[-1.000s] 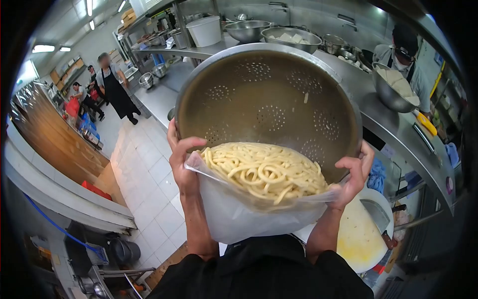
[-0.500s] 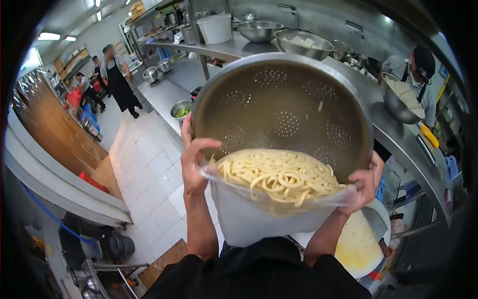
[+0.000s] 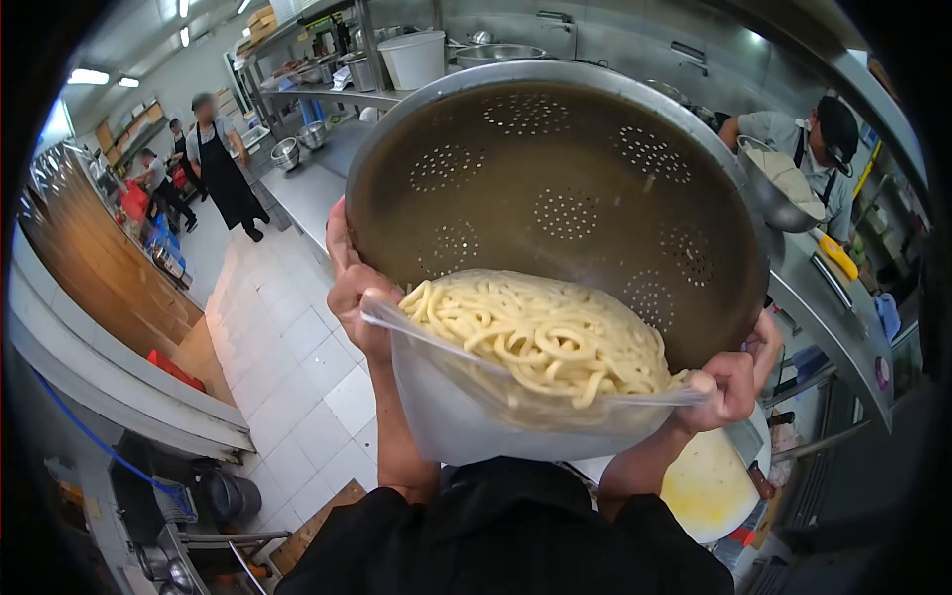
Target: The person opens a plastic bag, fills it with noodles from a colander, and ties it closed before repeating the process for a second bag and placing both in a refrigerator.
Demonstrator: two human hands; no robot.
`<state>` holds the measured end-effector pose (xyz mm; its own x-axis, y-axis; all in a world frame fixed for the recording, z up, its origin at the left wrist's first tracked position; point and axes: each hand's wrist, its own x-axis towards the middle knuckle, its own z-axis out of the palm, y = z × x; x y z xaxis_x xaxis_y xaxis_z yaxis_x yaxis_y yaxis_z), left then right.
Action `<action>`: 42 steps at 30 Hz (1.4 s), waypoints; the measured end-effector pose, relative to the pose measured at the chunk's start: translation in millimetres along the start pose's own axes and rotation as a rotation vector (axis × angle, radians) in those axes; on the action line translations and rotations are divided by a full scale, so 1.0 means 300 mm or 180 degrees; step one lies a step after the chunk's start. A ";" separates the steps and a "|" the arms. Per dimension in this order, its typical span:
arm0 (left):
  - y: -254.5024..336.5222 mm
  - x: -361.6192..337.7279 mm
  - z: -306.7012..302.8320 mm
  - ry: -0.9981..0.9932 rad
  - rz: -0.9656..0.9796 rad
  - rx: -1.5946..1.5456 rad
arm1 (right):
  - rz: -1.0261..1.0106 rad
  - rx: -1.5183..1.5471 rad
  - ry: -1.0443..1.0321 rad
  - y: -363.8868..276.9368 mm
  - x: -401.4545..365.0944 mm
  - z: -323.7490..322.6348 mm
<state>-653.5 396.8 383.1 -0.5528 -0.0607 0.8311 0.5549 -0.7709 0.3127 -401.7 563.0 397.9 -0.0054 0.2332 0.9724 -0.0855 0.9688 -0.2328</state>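
A large metal colander (image 3: 476, 188) is tipped up toward me, its perforated inside facing the camera. Thick pale noodles (image 3: 545, 332) are heaped at its lower edge, in the mouth of a clear plastic bag (image 3: 466, 407) that hangs below the rim. At the colander's left side, my left hand (image 3: 359, 288) is closed on the rim, with the bag's corner pinched at the thumb. My right hand (image 3: 739, 377) grips the opposite side the same way, the bag's other corner under its thumb. The fingers behind the colander are partly hidden.
Steel counters (image 3: 332, 164) run behind the colander, with a white bucket (image 3: 415, 59) on the shelf. A co-worker (image 3: 818, 149) at right is by a bowl of white pieces (image 3: 783, 183). Another person (image 3: 223, 164) stands at far left. A stained cutting board (image 3: 709, 486) lies lower right.
The colander has come closer to the camera and fills more of the view. My left fingers, earlier partly extended, have closed in at the bag's corner. The noodles have shifted little.
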 end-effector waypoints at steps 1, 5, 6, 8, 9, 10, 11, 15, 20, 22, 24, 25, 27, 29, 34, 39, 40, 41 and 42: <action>-0.011 -0.007 -0.007 -0.0007 0.0025 0.0052 | -0.0012 -0.0008 0.0008 0.001 -0.007 -0.003; -0.040 -0.019 -0.055 -0.0533 0.0286 0.0405 | -0.0052 0.0151 0.0490 0.047 -0.020 0.057; -0.040 -0.019 -0.048 -0.0539 0.0268 0.0395 | 0.0067 0.0037 0.0629 0.057 -0.022 0.065; -0.030 -0.012 -0.027 -0.0674 0.0329 0.0786 | 0.0177 0.0042 0.0455 0.060 -0.039 0.052; -0.049 0.001 -0.012 -0.0661 0.0380 0.0751 | 0.0241 0.0022 0.0605 0.069 -0.040 0.071; -0.058 -0.004 -0.007 -0.0409 0.0155 0.0782 | 0.0344 0.0001 0.0725 0.077 -0.051 0.080; -0.048 -0.023 -0.017 -0.0189 -0.0130 0.0847 | 0.0196 0.0162 0.0807 0.101 -0.051 0.094; -0.080 -0.026 -0.041 -0.0378 -0.0070 0.0674 | 0.0020 0.0247 0.0652 0.111 -0.090 0.067; -0.080 -0.022 -0.028 -0.0830 0.0153 0.0191 | -0.0482 0.0983 0.1116 0.108 -0.054 0.088; -0.040 -0.029 0.022 -0.0189 -0.0618 0.0456 | 0.0098 0.0585 0.1045 0.129 -0.082 0.048; -0.066 -0.027 -0.001 -0.0605 -0.0316 0.0750 | 0.0164 0.0791 0.1064 0.125 -0.085 0.050; -0.079 -0.034 -0.006 -0.0646 -0.0311 0.0712 | 0.0174 0.0681 0.1043 0.145 -0.093 0.043; -0.107 -0.058 -0.021 -0.0570 -0.0368 0.0631 | 0.0180 0.0597 0.1233 0.139 -0.099 0.059; -0.135 -0.086 -0.014 -0.0464 -0.0224 0.0572 | 0.0286 0.0519 0.1128 0.137 -0.123 0.033; -0.146 -0.173 -0.033 -0.0240 -0.0144 0.1130 | 0.0503 0.0026 0.0877 0.159 -0.173 -0.004; -0.158 -0.272 -0.055 -0.0304 -0.0310 0.1313 | 0.1045 0.0078 0.0607 0.161 -0.264 -0.033; -0.168 -0.291 -0.058 -0.0289 -0.0390 0.1265 | 0.1078 0.0046 0.0586 0.168 -0.278 -0.041; -0.182 -0.301 -0.057 -0.0301 -0.0337 0.1350 | 0.1121 -0.0131 0.0427 0.178 -0.290 -0.047; -0.195 -0.314 -0.054 -0.0303 -0.0385 0.1347 | 0.1167 -0.0310 0.0264 0.182 -0.297 -0.056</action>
<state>-643.9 437.5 278.9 -0.5805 0.0877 0.8095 0.7062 -0.4407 0.5542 -389.2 596.7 298.4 0.0629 0.5677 0.8208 0.0021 0.8223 -0.5690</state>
